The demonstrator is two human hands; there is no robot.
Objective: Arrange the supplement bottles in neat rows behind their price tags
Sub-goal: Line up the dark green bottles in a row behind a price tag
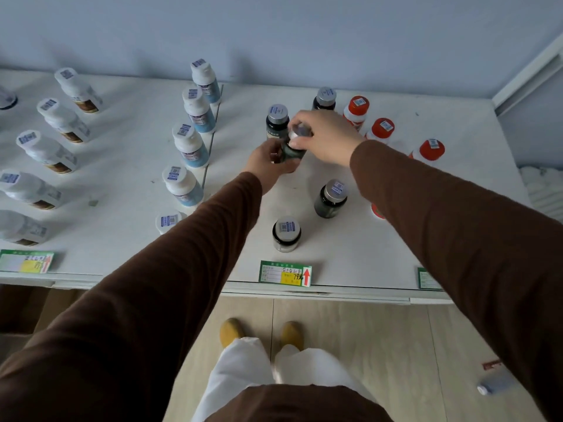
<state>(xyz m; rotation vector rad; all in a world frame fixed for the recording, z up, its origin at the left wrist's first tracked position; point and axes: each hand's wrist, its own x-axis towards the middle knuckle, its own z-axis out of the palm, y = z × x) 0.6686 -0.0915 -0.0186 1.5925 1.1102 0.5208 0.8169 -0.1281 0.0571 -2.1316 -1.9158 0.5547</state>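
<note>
Both hands grip one dark bottle [291, 152]: left hand [268, 159] round its body, right hand [326, 135] over its cap.

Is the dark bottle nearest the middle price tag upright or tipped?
Upright. The dark bottle stands on its base just behind the price tag, silver cap facing up.

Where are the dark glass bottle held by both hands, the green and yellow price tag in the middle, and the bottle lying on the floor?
dark glass bottle with silver cap [291, 153], head view, on its dark body.
green and yellow price tag [285, 273], head view, on its centre.
bottle lying on the wooden floor [495, 384], head view, on its side.
</note>
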